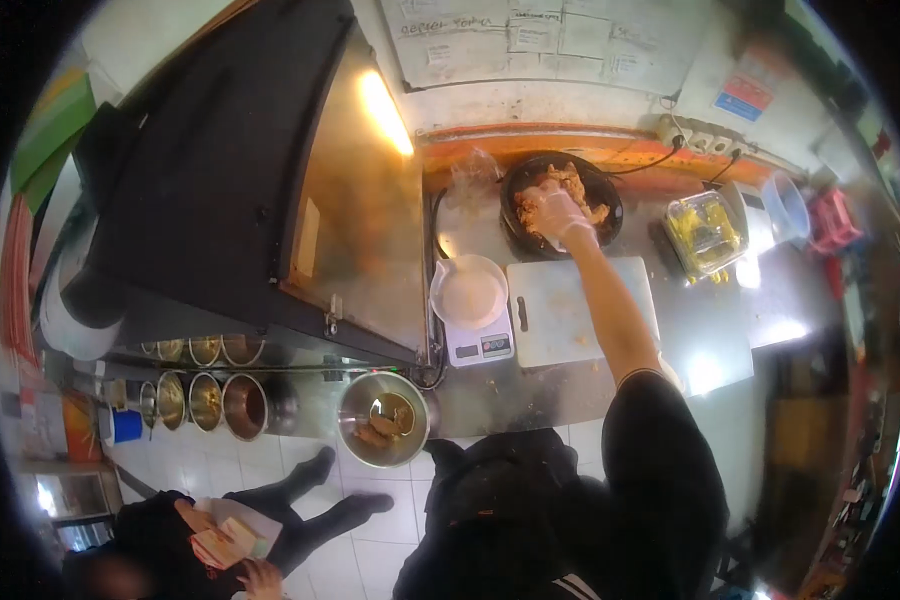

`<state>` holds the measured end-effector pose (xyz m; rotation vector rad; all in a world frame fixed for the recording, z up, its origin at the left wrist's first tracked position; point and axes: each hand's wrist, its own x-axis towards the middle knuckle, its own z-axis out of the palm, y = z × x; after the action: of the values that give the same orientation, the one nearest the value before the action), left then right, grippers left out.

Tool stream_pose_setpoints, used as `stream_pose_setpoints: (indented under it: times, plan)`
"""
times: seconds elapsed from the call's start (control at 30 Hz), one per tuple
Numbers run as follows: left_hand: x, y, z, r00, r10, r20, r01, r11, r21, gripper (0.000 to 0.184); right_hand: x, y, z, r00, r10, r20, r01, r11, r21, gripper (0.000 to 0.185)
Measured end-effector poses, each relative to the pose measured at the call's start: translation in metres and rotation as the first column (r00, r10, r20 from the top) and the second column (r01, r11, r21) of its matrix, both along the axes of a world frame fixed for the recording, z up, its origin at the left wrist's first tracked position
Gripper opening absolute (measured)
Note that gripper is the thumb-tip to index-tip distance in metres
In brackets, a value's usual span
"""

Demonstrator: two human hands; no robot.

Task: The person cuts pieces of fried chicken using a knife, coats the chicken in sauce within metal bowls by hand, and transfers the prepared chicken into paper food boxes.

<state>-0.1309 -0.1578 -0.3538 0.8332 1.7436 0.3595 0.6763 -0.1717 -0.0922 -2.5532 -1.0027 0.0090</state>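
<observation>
My right hand (560, 215), in a clear plastic glove, reaches into a black bowl (610, 235) at the back of the counter. Its fingers are curled down against the reddish-brown and golden pieces of fried chicken (570, 180) inside. The glove and glare blur the fingertips, but they appear closed around a piece. My left hand is not in view. In front of the bowl lies a white cutting board (555, 315). To its left, a white plastic bowl (470, 292) rests on a kitchen scale (482, 345).
A black cabinet with a lit glass front (360, 210) rises at left. A metal bowl with brown food (383, 418) is at the counter's front left. A clear container of yellow food (705, 235) stands at right. Another person (200, 545) sits low at left, holding papers.
</observation>
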Motion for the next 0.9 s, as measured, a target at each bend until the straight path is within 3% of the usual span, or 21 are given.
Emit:
stream_pose_setpoints:
  times: [0.03,0.1,0.17,0.23,0.27,0.3,0.33,0.37,0.43,0.47,0.57,0.6,0.63,0.67,0.7,0.73,0.77,0.83,0.9]
  plan:
    - [0.001,-0.002,-0.003,1.000,-0.011,0.005,0.011,1.000,0.003,0.036,0.000,0.003,0.000,0.998,0.057,-0.015,-0.057,0.998,-0.038,0.037]
    - [0.001,-0.008,0.003,0.999,-0.041,0.015,0.041,0.999,0.023,0.035,0.006,0.017,-0.008,0.994,0.106,-0.006,-0.104,0.956,-0.274,0.035]
    - [-0.004,-0.012,0.000,0.990,-0.139,0.015,0.137,0.987,0.089,0.034,0.005,0.018,-0.015,0.996,0.087,0.012,-0.082,0.969,-0.231,0.032]
    - [-0.009,-0.012,-0.004,0.920,-0.388,-0.058,0.384,0.863,0.328,0.033,0.004,0.013,-0.011,0.997,0.075,0.004,-0.074,0.992,-0.107,0.028]
    - [-0.005,-0.005,0.000,0.948,-0.318,0.023,0.297,0.906,0.302,0.033,0.006,0.013,-0.006,0.991,0.107,0.077,-0.095,0.984,-0.153,0.028]
    - [-0.004,-0.007,0.006,0.977,-0.187,0.103,0.157,0.956,0.246,0.032,0.034,0.013,-0.047,0.880,0.303,0.365,-0.150,0.907,-0.393,0.030]
    - [0.008,-0.001,0.022,0.974,0.136,0.179,-0.141,0.990,0.017,0.031,0.029,0.003,-0.039,0.981,0.070,0.179,-0.070,0.998,-0.005,0.023]
    - [0.008,0.002,0.022,0.979,0.128,0.160,-0.128,0.992,-0.014,0.030,0.019,-0.008,-0.020,0.987,0.132,0.095,-0.149,0.969,0.196,0.024]
    - [0.002,0.001,0.013,0.979,0.135,0.154,-0.126,0.990,-0.070,0.030,-0.031,-0.018,0.020,0.976,-0.207,-0.063,0.216,0.923,0.318,0.023]
    - [-0.002,-0.002,0.009,0.984,0.110,0.143,-0.100,0.992,-0.072,0.030,-0.050,-0.030,0.031,0.995,-0.091,-0.030,0.094,0.893,0.441,0.022]
    - [-0.014,-0.009,-0.016,0.989,-0.143,0.044,0.144,0.989,-0.033,0.031,-0.116,-0.055,0.044,0.997,0.003,0.076,-0.040,0.869,0.493,0.017]
    - [-0.018,-0.010,-0.027,0.958,-0.286,-0.019,0.286,0.958,-0.002,0.031,-0.151,-0.058,0.051,0.964,0.092,-0.248,0.078,0.797,0.600,0.015]
    - [-0.022,-0.010,-0.035,0.869,-0.483,-0.109,0.489,0.872,0.034,0.031,-0.190,-0.057,0.059,0.820,0.211,-0.533,0.231,0.729,0.644,0.014]
    - [-0.026,-0.006,-0.044,0.736,-0.645,-0.208,0.667,0.743,0.055,0.031,-0.215,-0.059,0.064,0.750,0.255,-0.611,0.172,0.816,0.552,0.018]
    - [-0.025,0.001,-0.048,0.599,-0.748,-0.285,0.790,0.611,0.055,0.032,-0.250,-0.053,0.071,0.623,0.351,-0.699,0.226,0.775,0.590,0.017]
    - [-0.024,0.008,-0.055,0.458,-0.818,-0.348,0.880,0.473,0.046,0.032,-0.276,-0.051,0.070,0.512,0.266,-0.817,0.238,0.870,0.432,0.016]
    - [-0.024,0.016,-0.065,0.336,-0.852,-0.401,0.936,0.349,0.042,0.032,-0.305,-0.041,0.071,0.443,0.409,-0.798,0.207,0.819,0.534,0.015]
    - [-0.022,0.041,-0.075,0.161,-0.880,-0.447,0.985,0.170,0.020,0.033,-0.342,-0.014,0.075,0.454,0.480,-0.750,-0.096,0.864,0.494,0.016]
    - [-0.019,0.077,-0.080,0.052,-0.877,-0.477,0.999,0.045,0.026,0.033,-0.379,0.018,0.067,0.743,0.436,-0.508,-0.301,0.895,0.330,0.017]
